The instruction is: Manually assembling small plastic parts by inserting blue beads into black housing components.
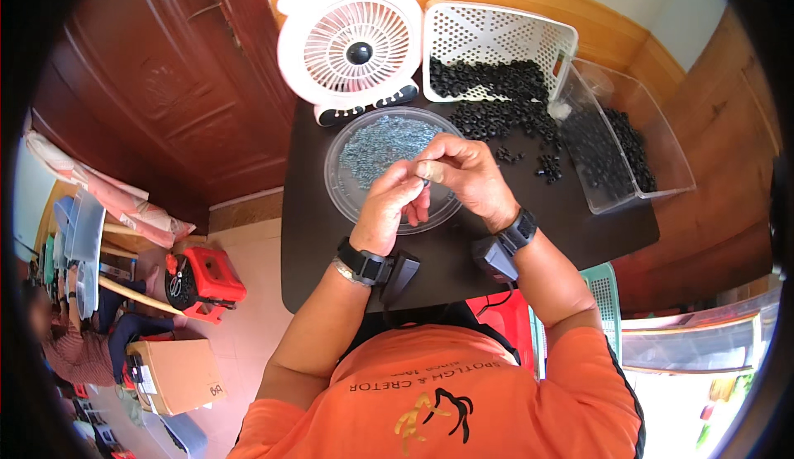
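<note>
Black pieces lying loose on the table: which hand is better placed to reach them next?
Probably the right hand: it is nearer the black pieces, which lie beyond it, while the left hand is farther off. Both hands' fingertips currently meet, though.

I get a bright view, blown out white at lower right, the fisheye bending the door (145, 99) at upper left.

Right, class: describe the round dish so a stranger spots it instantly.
Find the dark tabletop, then the white animal-shaped fan at its far edge. Just in front of the fan sits a shallow clear dish of small bluish pieces; it is round, unlike the rectangular basket and bin.
</note>
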`<state>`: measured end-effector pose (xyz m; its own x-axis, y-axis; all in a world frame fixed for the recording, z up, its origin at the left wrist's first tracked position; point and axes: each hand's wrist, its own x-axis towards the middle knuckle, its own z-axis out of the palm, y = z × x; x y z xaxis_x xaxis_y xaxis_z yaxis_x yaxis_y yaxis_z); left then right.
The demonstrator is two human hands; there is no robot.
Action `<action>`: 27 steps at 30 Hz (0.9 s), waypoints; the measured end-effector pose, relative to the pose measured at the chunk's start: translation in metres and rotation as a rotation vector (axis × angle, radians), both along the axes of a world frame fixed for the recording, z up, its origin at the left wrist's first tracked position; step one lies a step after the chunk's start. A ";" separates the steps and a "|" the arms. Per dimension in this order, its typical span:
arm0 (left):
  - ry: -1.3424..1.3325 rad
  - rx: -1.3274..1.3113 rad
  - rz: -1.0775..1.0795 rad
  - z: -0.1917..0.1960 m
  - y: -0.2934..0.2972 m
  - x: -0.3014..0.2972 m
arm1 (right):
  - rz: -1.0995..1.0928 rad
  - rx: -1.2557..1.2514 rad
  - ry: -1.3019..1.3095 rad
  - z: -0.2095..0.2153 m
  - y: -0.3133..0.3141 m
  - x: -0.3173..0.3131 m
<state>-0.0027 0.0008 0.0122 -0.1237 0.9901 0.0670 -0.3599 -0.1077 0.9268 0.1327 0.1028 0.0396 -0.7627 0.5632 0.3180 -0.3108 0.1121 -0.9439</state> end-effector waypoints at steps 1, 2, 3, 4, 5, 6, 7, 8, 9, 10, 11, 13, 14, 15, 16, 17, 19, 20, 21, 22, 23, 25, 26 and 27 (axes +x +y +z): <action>0.016 -0.023 0.018 0.001 0.000 0.001 | -0.001 -0.006 0.022 -0.001 -0.001 -0.002; 0.016 -0.012 0.022 -0.002 0.000 -0.002 | 0.032 -0.037 0.023 -0.001 -0.002 -0.002; -0.006 0.000 0.016 -0.003 -0.001 -0.003 | 0.062 -0.066 0.024 0.000 -0.002 -0.002; -0.016 -0.003 0.023 -0.002 -0.001 -0.003 | 0.015 0.008 0.038 -0.002 -0.002 -0.003; -0.025 -0.005 0.029 -0.001 -0.002 -0.003 | 0.018 0.003 0.064 -0.005 0.000 -0.003; -0.031 0.000 0.016 0.000 -0.002 -0.004 | 0.014 -0.011 0.050 -0.006 0.000 -0.004; -0.042 0.009 -0.003 -0.001 0.000 -0.004 | 0.011 -0.025 0.035 -0.006 0.000 -0.003; -0.050 0.020 0.004 0.000 -0.001 -0.003 | -0.008 -0.025 0.035 -0.005 0.002 -0.001; -0.058 0.031 0.018 0.002 -0.002 -0.002 | -0.019 0.123 0.013 -0.004 0.003 -0.001; -0.057 0.030 0.008 0.002 -0.001 -0.003 | -0.029 0.270 -0.010 -0.002 0.004 0.000; -0.092 0.036 0.015 0.000 -0.001 -0.004 | -0.038 0.269 -0.011 -0.001 0.004 0.002; -0.127 0.041 0.024 -0.002 0.000 -0.003 | -0.080 0.445 -0.014 0.002 0.001 0.002; -0.158 0.044 0.046 -0.003 0.001 -0.003 | -0.202 0.629 -0.055 0.003 -0.001 0.003; -0.188 0.047 0.068 -0.004 0.002 -0.003 | -0.204 0.629 -0.056 0.008 0.000 0.007; -0.202 0.093 0.039 -0.005 0.003 -0.006 | -0.405 0.838 -0.105 0.015 0.002 0.013; -0.203 0.092 0.038 -0.005 0.002 -0.008 | -0.608 1.044 -0.156 0.023 0.005 0.021; -0.212 0.122 0.082 0.000 0.000 -0.006 | -0.713 0.755 -0.156 0.038 0.016 0.047; -0.222 0.135 0.081 0.000 -0.002 -0.006 | -0.760 0.653 -0.161 0.043 0.019 0.060; -0.229 0.135 0.079 0.000 -0.002 -0.005 | -0.812 0.553 -0.167 0.047 0.021 0.075; -0.212 0.120 0.063 -0.001 -0.001 -0.005 | -0.811 0.491 -0.253 0.047 0.022 0.089; -0.196 0.106 0.048 -0.001 -0.001 -0.005 | -0.808 0.428 -0.339 0.048 0.021 0.101; -0.188 0.069 0.028 -0.002 0.000 -0.002 | -0.796 0.476 -0.446 0.030 0.022 0.121; -0.182 0.057 0.006 -0.001 -0.001 -0.002 | -0.743 0.501 -0.509 0.015 0.023 0.128; -0.177 0.045 -0.014 -0.001 -0.002 -0.001 | -0.687 0.524 -0.570 0.009 0.019 0.129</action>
<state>-0.0039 -0.0007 0.0109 -0.1234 0.9883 0.0893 -0.5185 -0.1409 0.8434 0.2616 0.1222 0.0482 -0.4432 0.8289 0.3413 0.4534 0.5357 -0.7124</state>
